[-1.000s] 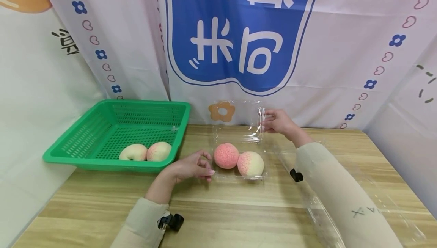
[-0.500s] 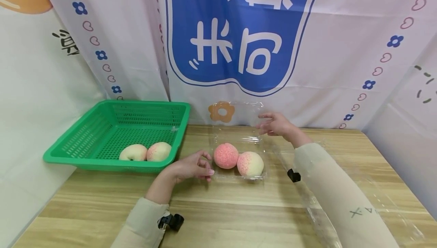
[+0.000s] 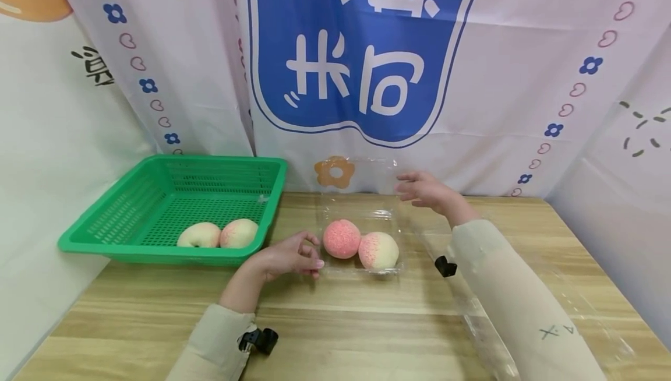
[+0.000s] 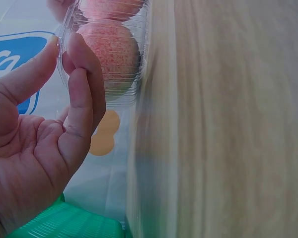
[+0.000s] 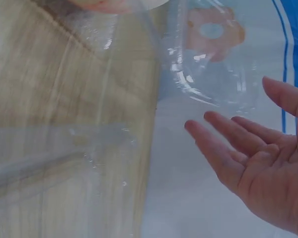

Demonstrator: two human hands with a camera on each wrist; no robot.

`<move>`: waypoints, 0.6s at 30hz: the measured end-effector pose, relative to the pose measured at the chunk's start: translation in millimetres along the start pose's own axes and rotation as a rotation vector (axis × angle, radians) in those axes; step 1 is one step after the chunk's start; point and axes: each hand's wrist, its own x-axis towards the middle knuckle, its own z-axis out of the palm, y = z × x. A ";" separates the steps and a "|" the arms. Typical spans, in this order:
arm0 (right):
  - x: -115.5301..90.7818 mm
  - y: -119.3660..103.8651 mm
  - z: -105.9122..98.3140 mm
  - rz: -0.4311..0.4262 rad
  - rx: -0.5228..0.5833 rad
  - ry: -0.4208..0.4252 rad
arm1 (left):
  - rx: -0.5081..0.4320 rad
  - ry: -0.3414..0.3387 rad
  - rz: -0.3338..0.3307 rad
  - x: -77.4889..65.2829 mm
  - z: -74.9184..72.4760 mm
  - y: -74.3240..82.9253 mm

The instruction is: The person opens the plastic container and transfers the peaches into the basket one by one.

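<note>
- Fingers (image 4: 80, 94) of the left hand (image 3: 288, 257) pinch the rim of a clear box (image 3: 346, 267) at its near-left corner, thumb against index.
- Right hand (image 3: 427, 190) hovers with its fingers (image 5: 211, 151) straight and spread, holding nothing, just beside the box's raised lid (image 3: 360, 187) but apart from it.
- Key relation, as far as one can judge: the lid lies at 9 o'clock from the right fingers and 1 o'clock from the left, so the right hand is nearer. The opened box runs longest from 6 to 12 o'clock, base near, lid upright beyond.
- Compared with a second ago, the right fingers have come off the lid's edge; the left hand's pinch and the fruit are unchanged.
- Inside the base, a pink peach (image 3: 342, 239) sits at 9 o'clock, touching a cream peach (image 3: 379, 251) towards 4.
- Between 9 and 10 o'clock from the left hand, a green basket (image 3: 131, 252) holds two pale peaches (image 3: 199, 235).
- More clear plastic (image 3: 479, 323) lies on the table (image 3: 341, 334), 5 o'clock from the right hand.
</note>
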 end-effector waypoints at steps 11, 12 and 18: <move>-15.3 -27.8 11.7 -0.082 0.026 0.128 | -0.001 0.011 -0.010 0.1 0.4 0.0; -16.9 -30.8 15.8 -0.096 0.034 0.142 | -0.001 0.012 -0.011 0.1 0.3 -0.2; -28.8 -43.3 42.6 -0.218 0.166 0.202 | 0.007 0.012 -0.007 -0.4 -0.6 -0.6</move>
